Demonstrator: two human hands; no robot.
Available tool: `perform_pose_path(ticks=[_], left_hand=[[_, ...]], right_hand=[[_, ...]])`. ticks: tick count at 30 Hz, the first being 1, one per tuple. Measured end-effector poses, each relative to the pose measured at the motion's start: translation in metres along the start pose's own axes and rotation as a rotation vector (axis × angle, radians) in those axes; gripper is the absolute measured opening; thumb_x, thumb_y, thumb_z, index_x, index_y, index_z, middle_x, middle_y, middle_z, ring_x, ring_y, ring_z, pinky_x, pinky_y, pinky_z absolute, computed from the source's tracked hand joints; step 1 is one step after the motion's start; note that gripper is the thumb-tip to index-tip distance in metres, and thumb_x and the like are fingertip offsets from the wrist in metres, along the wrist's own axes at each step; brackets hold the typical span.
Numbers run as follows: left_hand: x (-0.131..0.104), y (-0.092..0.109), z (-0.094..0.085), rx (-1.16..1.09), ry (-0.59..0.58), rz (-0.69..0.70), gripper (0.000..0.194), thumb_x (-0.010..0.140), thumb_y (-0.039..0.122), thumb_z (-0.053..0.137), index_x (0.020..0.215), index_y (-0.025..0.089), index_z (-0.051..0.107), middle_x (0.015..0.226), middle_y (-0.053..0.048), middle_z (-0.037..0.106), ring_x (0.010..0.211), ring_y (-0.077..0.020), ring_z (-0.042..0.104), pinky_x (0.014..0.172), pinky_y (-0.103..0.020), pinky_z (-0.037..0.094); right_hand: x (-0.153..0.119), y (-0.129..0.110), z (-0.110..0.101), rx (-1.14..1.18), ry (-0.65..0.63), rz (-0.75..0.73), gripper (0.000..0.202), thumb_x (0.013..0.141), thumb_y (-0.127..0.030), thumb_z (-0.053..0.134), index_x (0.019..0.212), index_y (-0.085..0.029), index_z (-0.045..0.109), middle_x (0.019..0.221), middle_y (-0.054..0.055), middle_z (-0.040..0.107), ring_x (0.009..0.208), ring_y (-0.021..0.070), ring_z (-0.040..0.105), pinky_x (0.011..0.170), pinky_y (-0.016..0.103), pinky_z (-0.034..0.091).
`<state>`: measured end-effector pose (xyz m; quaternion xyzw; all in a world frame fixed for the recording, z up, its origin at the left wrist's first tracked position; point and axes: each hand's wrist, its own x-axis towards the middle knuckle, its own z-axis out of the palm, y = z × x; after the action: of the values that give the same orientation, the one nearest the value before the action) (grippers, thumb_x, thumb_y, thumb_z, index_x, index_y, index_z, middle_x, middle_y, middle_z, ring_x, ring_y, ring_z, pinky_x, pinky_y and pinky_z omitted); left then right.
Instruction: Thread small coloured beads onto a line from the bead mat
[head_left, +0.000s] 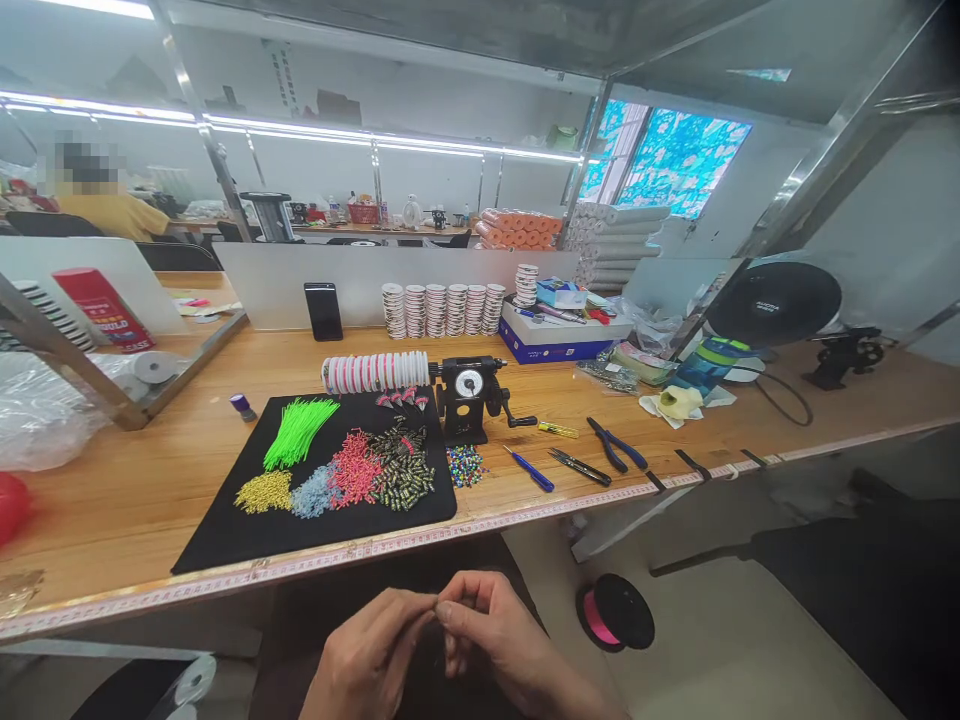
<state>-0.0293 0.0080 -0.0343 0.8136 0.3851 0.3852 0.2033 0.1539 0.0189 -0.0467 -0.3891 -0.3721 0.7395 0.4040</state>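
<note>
My left hand [371,655] and right hand [499,640] meet below the edge of the wooden bench [135,500], fingertips pinched together over something too small for me to make out (a bit of line or a bead, I cannot tell). Both hands are nearly closed, thumbs against forefingers, touching each other at the tips. Up on the bench lies the black mat [225,530] with its heaps: neon green strands [296,432], yellow pieces [264,492], pink pieces [354,470] and dark sleeves [401,468]. Behind the mat stands the winder [469,398], with blue pliers [616,446] further right, well apart from my hands. A pink spool [615,612] sits low, just right of my right hand
</note>
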Motion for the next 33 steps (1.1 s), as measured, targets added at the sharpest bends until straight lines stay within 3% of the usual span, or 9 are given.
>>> perform_pose_path(ticks=[3, 7, 13, 17, 20, 23, 28, 33], left_hand=[[-0.001, 0.0, 0.003, 0.093, -0.011, 0.066, 0.025, 0.096, 0.006, 0.049, 0.108, 0.023, 0.061, 0.092, -0.003, 0.072, 0.082, -0.0143, 0.073, 0.077, -0.019, 0.056], [0.002, -0.002, 0.006, 0.196, 0.08, 0.085, 0.017, 0.096, 0.008, 0.045, 0.092, 0.022, 0.054, 0.078, -0.001, 0.064, 0.066, -0.013, 0.066, 0.063, -0.02, 0.053], [0.004, -0.003, -0.004, 0.146, 0.189, -0.074, 0.016, 0.097, 0.015, 0.045, 0.086, 0.024, 0.052, 0.072, 0.003, 0.059, 0.058, -0.0105, 0.062, 0.058, -0.017, 0.052], [-0.001, -0.005, -0.013, 0.085, 0.095, -0.111, 0.01, 0.097, 0.019, 0.055, 0.102, 0.026, 0.059, 0.087, 0.003, 0.07, 0.076, -0.0111, 0.071, 0.072, -0.014, 0.055], [-0.004, -0.006, -0.014, 0.118, 0.0, 0.011, 0.022, 0.096, 0.012, 0.055, 0.113, 0.026, 0.058, 0.097, 0.0, 0.073, 0.087, -0.0116, 0.073, 0.081, -0.015, 0.055], [-0.004, -0.005, -0.011, 0.234, -0.063, 0.119, 0.021, 0.095, 0.008, 0.052, 0.109, 0.022, 0.059, 0.094, -0.003, 0.073, 0.084, -0.0141, 0.072, 0.079, -0.019, 0.056], [0.002, 0.001, -0.008, 0.325, 0.068, 0.17, 0.017, 0.095, 0.008, 0.046, 0.086, 0.021, 0.054, 0.073, -0.001, 0.065, 0.06, -0.0139, 0.063, 0.059, -0.023, 0.052], [0.006, 0.0, -0.011, 0.219, 0.197, 0.047, 0.015, 0.093, 0.009, 0.049, 0.087, 0.021, 0.056, 0.074, 0.001, 0.064, 0.065, -0.0122, 0.064, 0.065, -0.02, 0.052]], right_hand=[[0.001, 0.001, 0.002, 0.045, -0.018, 0.05, 0.042, 0.067, -0.047, 0.087, 0.073, -0.011, 0.065, 0.053, 0.0, 0.062, 0.043, 0.0101, 0.055, 0.046, 0.021, 0.038], [0.001, -0.004, 0.009, 0.127, -0.039, 0.154, 0.041, 0.063, -0.043, 0.089, 0.07, -0.012, 0.063, 0.054, 0.0, 0.061, 0.044, 0.01, 0.056, 0.046, 0.021, 0.036], [0.005, -0.009, 0.015, 0.07, -0.029, 0.095, 0.039, 0.066, -0.043, 0.088, 0.075, -0.011, 0.065, 0.058, 0.002, 0.065, 0.049, 0.0126, 0.061, 0.05, 0.022, 0.041], [0.004, -0.007, 0.013, 0.078, -0.027, 0.066, 0.041, 0.069, -0.044, 0.087, 0.076, -0.011, 0.066, 0.059, 0.002, 0.066, 0.05, 0.012, 0.061, 0.052, 0.022, 0.043], [0.004, -0.004, 0.013, 0.081, -0.018, 0.059, 0.043, 0.068, -0.047, 0.087, 0.076, -0.011, 0.065, 0.059, 0.002, 0.066, 0.049, 0.012, 0.061, 0.053, 0.023, 0.044], [0.005, -0.002, 0.013, 0.066, 0.01, 0.062, 0.045, 0.066, -0.049, 0.088, 0.074, -0.011, 0.065, 0.058, 0.003, 0.067, 0.048, 0.0123, 0.06, 0.052, 0.024, 0.044], [0.005, -0.004, 0.015, 0.03, 0.001, 0.089, 0.044, 0.065, -0.048, 0.088, 0.069, -0.011, 0.065, 0.058, 0.004, 0.068, 0.048, 0.0121, 0.061, 0.049, 0.022, 0.044], [0.001, -0.007, 0.012, 0.015, -0.002, 0.046, 0.041, 0.07, -0.045, 0.087, 0.077, -0.011, 0.066, 0.064, 0.005, 0.07, 0.053, 0.0133, 0.065, 0.056, 0.024, 0.05]])
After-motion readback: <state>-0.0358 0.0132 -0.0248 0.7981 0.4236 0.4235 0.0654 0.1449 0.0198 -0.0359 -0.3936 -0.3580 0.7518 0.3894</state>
